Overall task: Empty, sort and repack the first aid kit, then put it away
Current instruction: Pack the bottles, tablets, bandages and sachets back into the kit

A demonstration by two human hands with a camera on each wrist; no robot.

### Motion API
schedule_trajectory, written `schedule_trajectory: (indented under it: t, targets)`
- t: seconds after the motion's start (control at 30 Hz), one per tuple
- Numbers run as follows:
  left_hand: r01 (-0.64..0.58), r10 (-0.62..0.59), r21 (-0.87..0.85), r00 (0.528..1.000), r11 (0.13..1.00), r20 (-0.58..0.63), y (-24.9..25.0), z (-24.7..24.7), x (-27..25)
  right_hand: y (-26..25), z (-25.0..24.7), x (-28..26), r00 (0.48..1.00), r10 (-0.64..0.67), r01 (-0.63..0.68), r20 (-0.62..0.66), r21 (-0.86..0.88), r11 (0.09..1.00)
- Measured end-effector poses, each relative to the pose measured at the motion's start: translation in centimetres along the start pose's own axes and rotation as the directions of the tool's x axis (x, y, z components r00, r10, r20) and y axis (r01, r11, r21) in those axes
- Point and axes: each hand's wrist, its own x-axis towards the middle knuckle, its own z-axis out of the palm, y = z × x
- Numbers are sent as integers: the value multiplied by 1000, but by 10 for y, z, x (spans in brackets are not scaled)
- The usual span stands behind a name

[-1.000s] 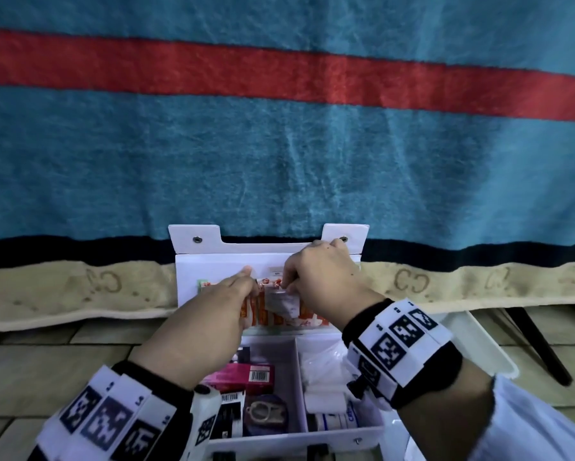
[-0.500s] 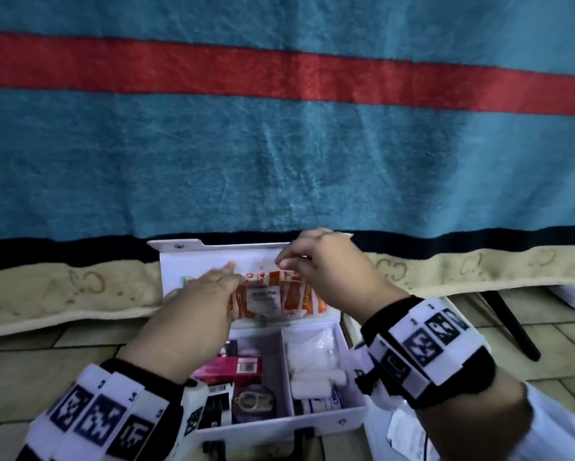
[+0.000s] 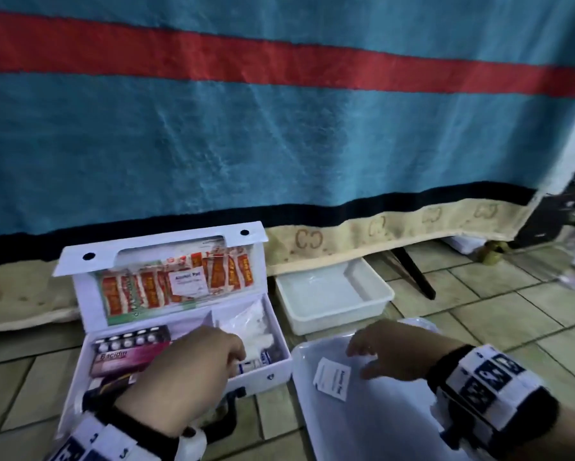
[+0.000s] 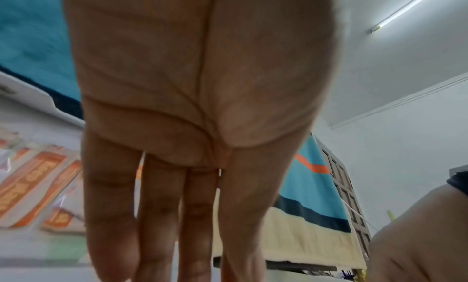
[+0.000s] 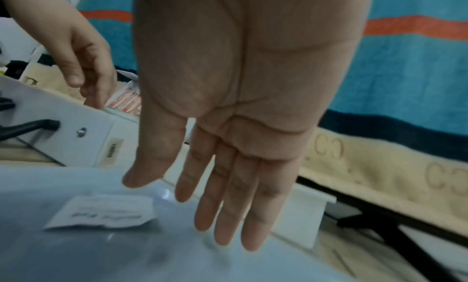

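Your left hand point(image 3: 193, 364) is down inside the open first aid kit point(image 3: 272, 367), fingers straight and together, holding nothing that shows. The left wrist view confirms flat fingers point(image 4: 111, 216) with bare floor of the kit beyond them.

Just left of that hand: a blister strip of pills point(image 3: 131, 337) and a pink medicine box point(image 3: 126, 357), both lying long-ways across the kit, side by side. Ahead of the fingertips, in the right compartment, a clear bag of white dressing point(image 3: 246, 322); below it a small labelled item, too hidden to name.

Beyond the hand, the raised lid point(image 3: 90, 271) stands near upright. Orange plaster packets point(image 3: 146, 289) are tucked in a row behind it, long axes running up and down, with one white alcohol pad point(image 3: 188, 282) lying over them.

Right of the kit, touching its wall or nearly so, sits a pale sorting tray point(image 3: 306, 364). One alcohol pad point(image 3: 333, 379) lies flat in it, just left of your right hand point(image 3: 392, 354).

That hand hovers over the tray, fingers spread and relaxed, empty; the right wrist view shows open palm above the pad point(image 5: 101, 212).

A second, empty-looking white tray point(image 3: 332, 294) sits farther off, beyond the right hand, against the blanket point(image 3: 279, 128) edge.

Judgement: emptying is barely begun. The left hand is nearer the kit's goods; the packets in the lid lie ahead and slightly left of it.
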Motion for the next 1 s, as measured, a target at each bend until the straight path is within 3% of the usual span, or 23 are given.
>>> schedule_trajectory:
  t: [0.33, 0.5, 0.73, 0.87, 1.0]
  targets:
    - [99, -95, 41, 990, 994, -102, 10, 11, -1, -31, 23, 12, 990, 63, -74, -127, -82, 994]
    - [135, -129, 48, 985, 990, -111, 13, 13, -2, -37, 22, 15, 995, 54, -69, -83, -185, 980]
    - [124, -120, 22, 985, 992, -126, 14, 13, -1, -36, 26, 21, 992, 66, -83, -110, -153, 985]
    - [117, -114, 16, 986, 993, -122, 11, 14, 1, -33, 24, 21, 985, 93, -102, -144, -54, 993]
    - [88, -93, -81, 994, 993, -60, 1, 12, 2, -12, 12, 16, 964, 187, -141, -190, 232, 962]
